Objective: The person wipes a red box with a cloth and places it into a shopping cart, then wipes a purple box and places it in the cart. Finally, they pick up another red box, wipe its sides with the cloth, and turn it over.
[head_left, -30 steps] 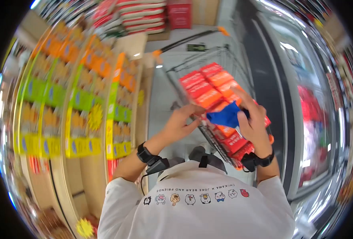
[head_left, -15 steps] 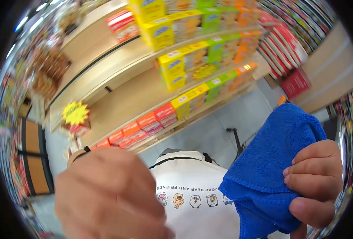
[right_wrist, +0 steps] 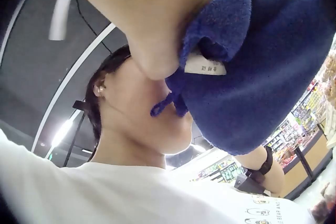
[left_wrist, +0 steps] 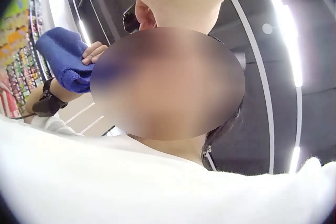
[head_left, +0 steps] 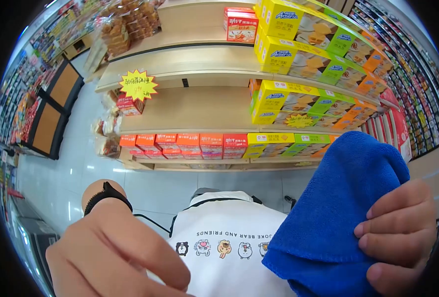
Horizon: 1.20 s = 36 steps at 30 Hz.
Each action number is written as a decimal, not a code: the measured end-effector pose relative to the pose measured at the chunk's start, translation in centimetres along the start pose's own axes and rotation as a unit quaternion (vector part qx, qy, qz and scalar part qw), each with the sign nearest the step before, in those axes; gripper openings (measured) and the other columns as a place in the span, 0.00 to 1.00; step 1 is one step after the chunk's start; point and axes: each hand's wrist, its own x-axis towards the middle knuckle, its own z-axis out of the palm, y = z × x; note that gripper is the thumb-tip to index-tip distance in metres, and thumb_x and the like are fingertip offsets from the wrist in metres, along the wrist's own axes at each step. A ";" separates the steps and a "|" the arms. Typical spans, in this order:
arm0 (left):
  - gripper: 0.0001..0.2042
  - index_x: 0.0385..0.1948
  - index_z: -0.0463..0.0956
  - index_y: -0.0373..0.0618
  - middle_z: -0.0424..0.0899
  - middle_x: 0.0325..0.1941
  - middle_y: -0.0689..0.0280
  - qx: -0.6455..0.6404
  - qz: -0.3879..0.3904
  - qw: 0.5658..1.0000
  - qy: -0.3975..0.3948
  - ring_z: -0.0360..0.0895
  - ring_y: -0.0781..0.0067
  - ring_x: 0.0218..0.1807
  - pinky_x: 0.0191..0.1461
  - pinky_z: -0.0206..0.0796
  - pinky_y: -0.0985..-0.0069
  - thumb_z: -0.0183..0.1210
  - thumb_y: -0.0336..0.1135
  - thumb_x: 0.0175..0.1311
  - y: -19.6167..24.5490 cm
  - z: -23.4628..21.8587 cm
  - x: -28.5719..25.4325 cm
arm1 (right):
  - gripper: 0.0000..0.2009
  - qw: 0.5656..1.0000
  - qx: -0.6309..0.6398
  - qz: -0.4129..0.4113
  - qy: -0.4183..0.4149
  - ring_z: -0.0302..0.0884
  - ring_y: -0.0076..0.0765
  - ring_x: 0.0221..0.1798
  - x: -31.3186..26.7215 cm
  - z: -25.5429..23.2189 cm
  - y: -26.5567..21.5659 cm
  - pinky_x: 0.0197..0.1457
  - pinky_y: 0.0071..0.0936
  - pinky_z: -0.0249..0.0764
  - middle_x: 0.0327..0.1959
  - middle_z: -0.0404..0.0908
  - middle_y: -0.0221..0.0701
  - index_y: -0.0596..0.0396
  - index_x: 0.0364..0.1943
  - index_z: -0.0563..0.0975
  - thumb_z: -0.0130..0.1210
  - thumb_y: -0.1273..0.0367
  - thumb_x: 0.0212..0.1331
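Note:
My right hand [head_left: 400, 232] holds a blue cloth [head_left: 333, 203] close to the head camera, its fingers bent over the cloth's edge. In the right wrist view the cloth [right_wrist: 262, 66] hangs beside the face, a small white label showing on it. My left hand [head_left: 115, 247] is raised at the lower left of the head view, knuckles bent; its fingertips run out of that view. In the left wrist view, fingers [left_wrist: 144, 15] of that hand are beside a small black device [left_wrist: 130, 19] near the head. I cannot tell whether they grip it.
Shelves ahead carry yellow, green and orange biscuit boxes [head_left: 279, 101] and a bottom row of red boxes [head_left: 187, 143]. A yellow star-shaped price sign [head_left: 137, 85] stands at the shelf's left end. Grey floor tiles [head_left: 81, 173] run along the left.
Both hands have risen from over the cart of red boxes toward the head, the blue cloth moving with the right hand. The head view has swung round to face the shelves.

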 end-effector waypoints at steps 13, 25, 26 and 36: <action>0.05 0.32 0.77 0.50 0.77 0.32 0.70 0.055 -0.101 0.990 0.077 0.73 0.76 0.28 0.27 0.60 0.81 0.54 0.38 0.64 3.2 4.3 2.5 | 0.09 0.993 0.043 -0.109 0.019 0.70 0.36 0.20 -1.5 -1.5 0.7 0.22 0.34 0.72 0.24 0.72 0.39 0.58 0.31 0.65 0.45 0.66 0.61; 0.09 0.36 0.76 0.53 0.77 0.32 0.69 0.191 -0.011 0.980 0.057 0.74 0.75 0.28 0.27 0.60 0.78 0.58 0.45 0.62 4.6 0.9 -1.7 | 0.20 0.982 0.016 -0.177 -0.060 0.74 0.31 0.22 2.3 0.9 4.8 0.26 0.28 0.72 0.26 0.74 0.33 0.54 0.36 0.71 0.44 0.50 0.63; 0.09 0.34 0.78 0.54 0.79 0.32 0.69 0.230 -0.010 0.969 0.094 0.75 0.78 0.26 0.27 0.60 0.80 0.60 0.45 0.61 4.8 0.6 -3.1 | 0.21 0.981 0.008 -0.186 -0.060 0.74 0.30 0.22 3.0 1.2 5.5 0.27 0.28 0.72 0.26 0.74 0.32 0.53 0.36 0.72 0.44 0.49 0.63; 0.21 0.41 0.76 0.38 0.78 0.32 0.62 0.246 -0.440 0.825 0.254 0.75 0.69 0.33 0.37 0.68 0.77 0.69 0.39 0.47 -4.0 -5.3 -19.4 | 0.19 0.921 0.272 0.192 0.205 0.75 0.26 0.28 13.1 24.0 19.2 0.32 0.25 0.71 0.25 0.77 0.32 0.56 0.33 0.76 0.58 0.53 0.57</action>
